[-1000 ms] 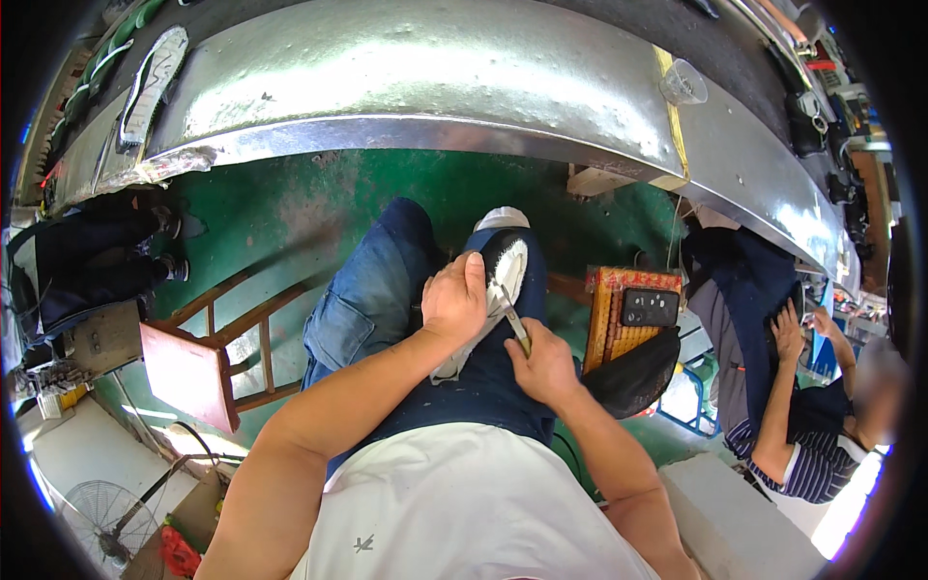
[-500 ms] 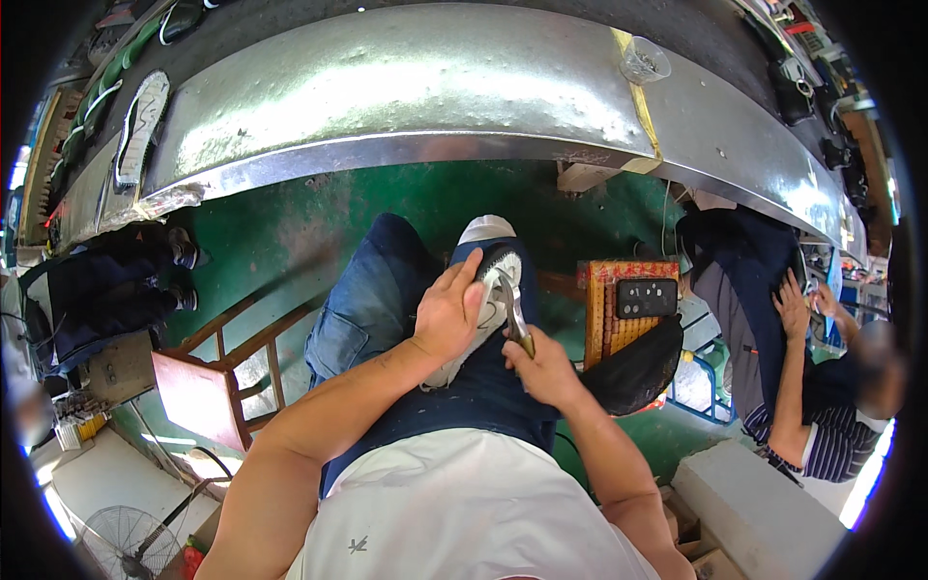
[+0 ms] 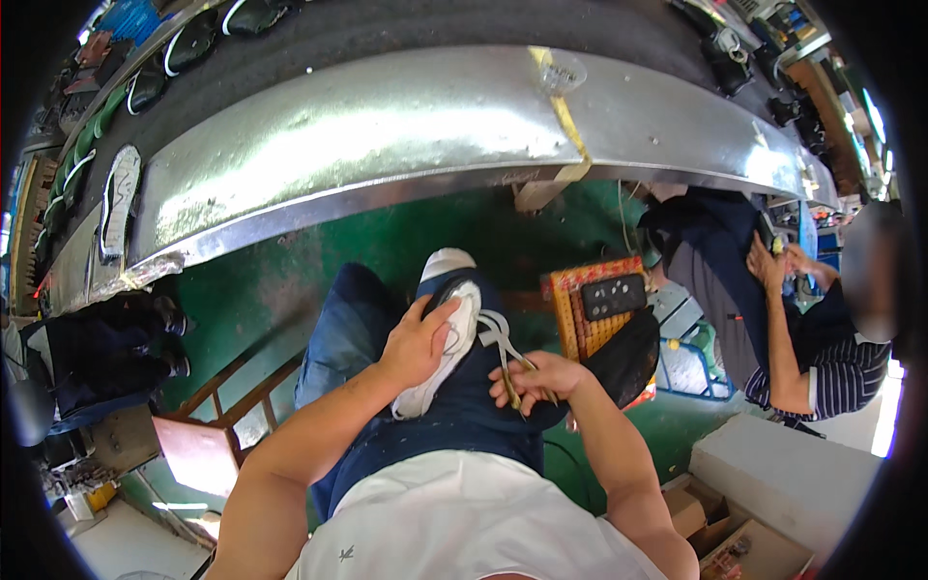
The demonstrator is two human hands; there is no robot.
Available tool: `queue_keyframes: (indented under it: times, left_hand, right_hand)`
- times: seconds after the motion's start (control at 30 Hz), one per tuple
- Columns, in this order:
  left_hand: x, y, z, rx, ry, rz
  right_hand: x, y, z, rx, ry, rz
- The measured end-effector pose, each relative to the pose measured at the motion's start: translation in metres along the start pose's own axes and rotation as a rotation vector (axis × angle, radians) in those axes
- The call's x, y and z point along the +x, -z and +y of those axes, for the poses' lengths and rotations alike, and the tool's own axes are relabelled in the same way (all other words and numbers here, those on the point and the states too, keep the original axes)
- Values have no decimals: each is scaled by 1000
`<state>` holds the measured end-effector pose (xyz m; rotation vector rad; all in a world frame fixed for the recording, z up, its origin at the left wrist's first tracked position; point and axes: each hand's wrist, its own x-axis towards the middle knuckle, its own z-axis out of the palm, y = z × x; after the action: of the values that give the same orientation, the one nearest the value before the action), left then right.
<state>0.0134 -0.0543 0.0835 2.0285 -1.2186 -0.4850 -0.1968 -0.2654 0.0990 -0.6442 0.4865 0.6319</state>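
Across my lap lies a shoe (image 3: pixel 464 324), its pale sole turned up and its dark upper showing at the edge. My left hand (image 3: pixel 414 350) is closed round its left side, with the thumb across the sole. In my right hand (image 3: pixel 543 381) is a pair of lasting pincers (image 3: pixel 497 334), fingers wrapped about the spread handles. The pincers' curved jaws are beside the shoe's right edge, apparently just apart from it.
Ahead runs a metal-edged bench (image 3: pixel 367 121) with a dark top, several shoes and a clear cup (image 3: pixel 563 73). To my right, a phone (image 3: pixel 613 297) rests on a woven stool (image 3: pixel 572 333); a co-worker (image 3: pixel 822 372) sits beyond. A wooden chair (image 3: pixel 198 449) stands left.
The pincers have come away from the shoe's toe end toward me, and their handles have spread apart. The left hand still holds the shoe, now turned slightly. The whole view has shifted.
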Motion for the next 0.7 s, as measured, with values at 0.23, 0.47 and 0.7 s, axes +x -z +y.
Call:
queue_keyframes:
  times: [0.23, 0.47, 0.7]
  left_hand:
    - [4, -1, 6, 21, 25, -3]
    - [8, -4, 12, 39, 23, 3]
    - [7, -1, -1, -2, 84, 16]
  right_hand:
    - [-63, -33, -137, -850, 586, 667]
    - [-38, -8, -346, -1782, 1092, 1442]
    - [3, -5, -418, -1799, 514, 1365]
